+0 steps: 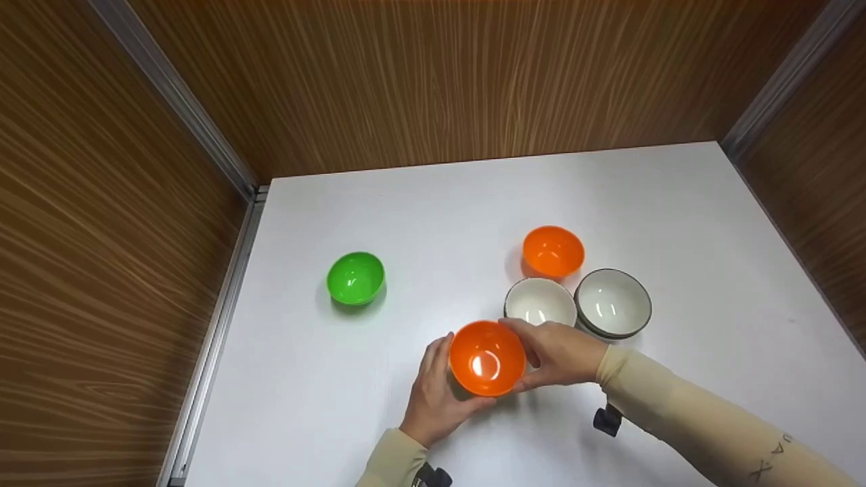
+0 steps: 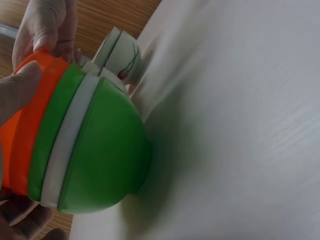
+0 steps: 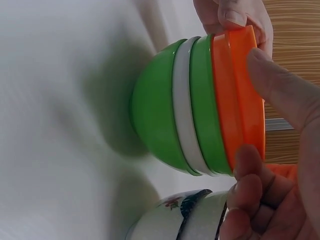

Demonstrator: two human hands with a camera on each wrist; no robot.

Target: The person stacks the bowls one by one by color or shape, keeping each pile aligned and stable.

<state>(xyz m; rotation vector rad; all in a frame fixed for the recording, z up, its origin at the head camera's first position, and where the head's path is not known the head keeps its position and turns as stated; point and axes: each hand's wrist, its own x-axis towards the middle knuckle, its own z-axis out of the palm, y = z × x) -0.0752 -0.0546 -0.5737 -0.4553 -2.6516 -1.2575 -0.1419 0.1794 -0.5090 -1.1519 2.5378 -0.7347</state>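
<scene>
A stack of nested bowls stands between my hands at the front middle of the table. From the top, it shows orange bowls (image 1: 487, 358), then a green bowl (image 3: 201, 95), a white bowl (image 2: 70, 140) and a green bowl (image 2: 110, 150) lowest, its foot close to the white tabletop. My left hand (image 1: 436, 402) grips the orange top from the left, thumb at the near rim and fingers round the far left side. From the right, my right hand (image 1: 561, 352) holds the same orange rim, thumb and fingers spread about it.
Just behind my right hand are a pale bowl (image 1: 540, 301) and a stack of dark-rimmed pale bowls (image 1: 614, 304). Another orange bowl (image 1: 553, 251) sits behind them. A green bowl (image 1: 356, 279) stands at the left. Wood-grain panels (image 1: 433, 81) enclose the white table (image 1: 291, 406).
</scene>
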